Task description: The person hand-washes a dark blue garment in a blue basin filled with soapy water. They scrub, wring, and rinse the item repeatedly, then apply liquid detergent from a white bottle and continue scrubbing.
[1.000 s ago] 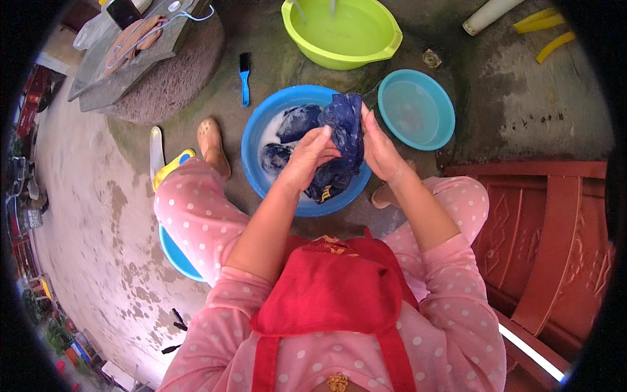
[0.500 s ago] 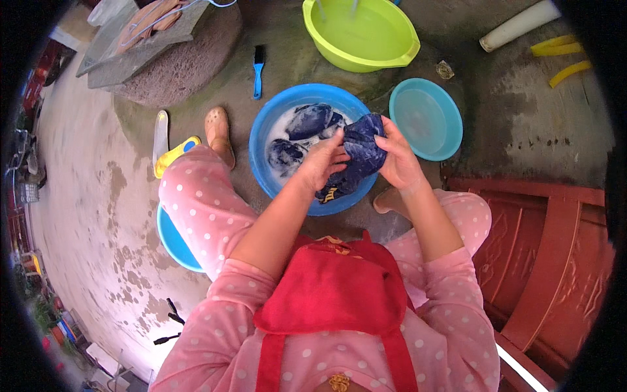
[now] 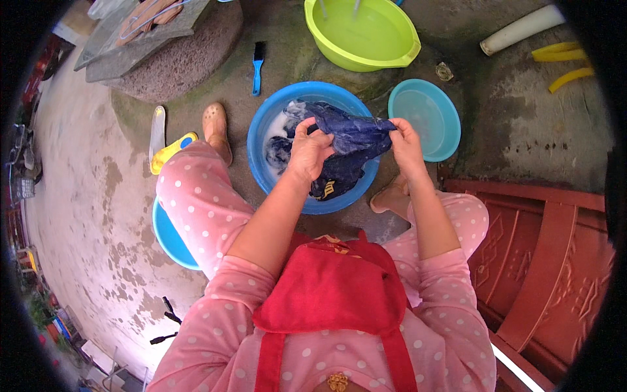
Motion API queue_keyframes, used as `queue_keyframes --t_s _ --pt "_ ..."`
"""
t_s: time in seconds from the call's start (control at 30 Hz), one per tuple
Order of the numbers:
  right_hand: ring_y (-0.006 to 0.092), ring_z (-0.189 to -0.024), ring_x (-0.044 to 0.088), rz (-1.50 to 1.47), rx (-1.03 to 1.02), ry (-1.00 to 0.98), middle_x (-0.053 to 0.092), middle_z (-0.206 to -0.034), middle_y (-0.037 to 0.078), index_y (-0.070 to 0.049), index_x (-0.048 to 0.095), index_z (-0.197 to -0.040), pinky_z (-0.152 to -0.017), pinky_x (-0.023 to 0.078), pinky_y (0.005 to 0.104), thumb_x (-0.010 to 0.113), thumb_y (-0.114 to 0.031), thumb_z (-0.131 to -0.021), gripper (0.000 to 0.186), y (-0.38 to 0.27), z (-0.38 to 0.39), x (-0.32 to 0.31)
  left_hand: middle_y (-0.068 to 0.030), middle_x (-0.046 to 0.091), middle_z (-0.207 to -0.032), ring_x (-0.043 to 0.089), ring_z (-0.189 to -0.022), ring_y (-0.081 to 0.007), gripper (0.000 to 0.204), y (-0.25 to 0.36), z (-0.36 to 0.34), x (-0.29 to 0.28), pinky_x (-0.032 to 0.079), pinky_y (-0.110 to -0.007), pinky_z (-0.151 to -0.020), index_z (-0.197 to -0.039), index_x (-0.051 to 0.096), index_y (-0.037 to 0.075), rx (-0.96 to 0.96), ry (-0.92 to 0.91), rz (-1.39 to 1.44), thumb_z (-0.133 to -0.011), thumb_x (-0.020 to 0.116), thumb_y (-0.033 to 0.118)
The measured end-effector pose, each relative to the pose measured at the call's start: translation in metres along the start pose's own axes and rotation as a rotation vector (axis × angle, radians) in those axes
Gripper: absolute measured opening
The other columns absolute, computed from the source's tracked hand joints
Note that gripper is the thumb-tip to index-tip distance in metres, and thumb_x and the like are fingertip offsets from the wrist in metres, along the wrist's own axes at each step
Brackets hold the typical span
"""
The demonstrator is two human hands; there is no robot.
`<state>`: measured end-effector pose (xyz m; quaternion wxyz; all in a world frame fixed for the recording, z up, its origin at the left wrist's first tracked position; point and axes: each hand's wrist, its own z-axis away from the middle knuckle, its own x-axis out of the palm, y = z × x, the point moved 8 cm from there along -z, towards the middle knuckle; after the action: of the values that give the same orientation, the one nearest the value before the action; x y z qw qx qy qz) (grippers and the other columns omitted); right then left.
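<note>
A wet navy garment [image 3: 353, 137] with yellow markings is stretched between my hands over a blue basin [image 3: 260, 166] of white suds and more dark cloth. My left hand [image 3: 310, 149] is closed on the fabric toward the basin's middle. My right hand [image 3: 406, 145] pinches the garment's other end above the basin's right rim. A small turquoise basin [image 3: 424, 91] of water stands just to the right. A blue-handled brush [image 3: 257, 72] lies beyond the basin.
Behind are a lime-green tub [image 3: 362, 59] and a stone slab [image 3: 98, 62]. Insoles [image 3: 168, 153] lie by my left foot, another blue basin [image 3: 173, 242] by my leg. A white pipe [image 3: 519, 29], yellow pieces [image 3: 565, 78] and red wooden panels [image 3: 542, 255] are on the right.
My hands have moved apart, the left leftward and the right rightward. The garment, earlier bunched and more upright between them, is now stretched out sideways.
</note>
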<state>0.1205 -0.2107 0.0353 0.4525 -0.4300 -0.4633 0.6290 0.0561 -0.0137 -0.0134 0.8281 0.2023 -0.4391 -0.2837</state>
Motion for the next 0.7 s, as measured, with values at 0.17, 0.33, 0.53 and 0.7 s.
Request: queue_keyframes --t_s 0.17,0.33,0.53,0.7 --pt "0.0197 -0.083 0.056 0.381 -0.420 -0.124 0.057 -0.088 0.010 -0.004 0.061 -0.108 -0.074 0.045 0.0288 0.048 -0.001 -0.079 0.031 -0.050 0.015 0.047 -0.0073 0.055 -0.095 0.057 -0.087 -0.0196 0.027 -0.024 -0.027 -0.041 0.049 -0.035 -0.076 -0.109 0.049 0.008 0.075 0.161 -0.790 -0.082 0.055 0.005" --pt "0.0316 -0.080 0.057 0.887 -0.564 -0.469 0.050 -0.092 0.012 -0.009 0.058 -0.103 -0.065 0.050 0.0418 0.057 -0.021 -0.076 0.029 -0.057 0.073 0.133 -0.0119 0.056 -0.117 0.054 -0.106 -0.0258 0.038 -0.062 0.003 0.002 0.044 -0.041 -0.091 -0.121 0.050 0.008 -0.285 -0.524 0.237 -0.094 0.035 0.028" --pt "0.0327 -0.082 0.056 0.647 -0.896 -0.438 0.055 -0.097 0.013 -0.004 0.055 -0.110 -0.071 0.050 0.0373 0.061 -0.011 -0.076 0.035 -0.065 0.117 0.135 -0.0131 0.052 -0.125 0.049 -0.114 -0.0307 0.047 -0.025 0.017 0.025 0.033 -0.044 -0.103 -0.125 0.048 0.008 -0.217 -0.505 0.461 -0.092 0.031 0.035" --pt "0.0138 -0.087 0.054 -0.135 0.006 0.125 0.057 -0.099 0.004 -0.008 0.053 -0.113 -0.079 0.044 0.0343 0.054 -0.022 -0.090 0.027 -0.014 0.056 0.041 -0.0142 0.048 -0.129 0.046 -0.117 -0.0336 0.060 -0.016 0.015 0.025 0.029 -0.049 -0.104 -0.129 0.045 0.008 -0.331 -0.596 0.903 -0.091 0.032 0.052"
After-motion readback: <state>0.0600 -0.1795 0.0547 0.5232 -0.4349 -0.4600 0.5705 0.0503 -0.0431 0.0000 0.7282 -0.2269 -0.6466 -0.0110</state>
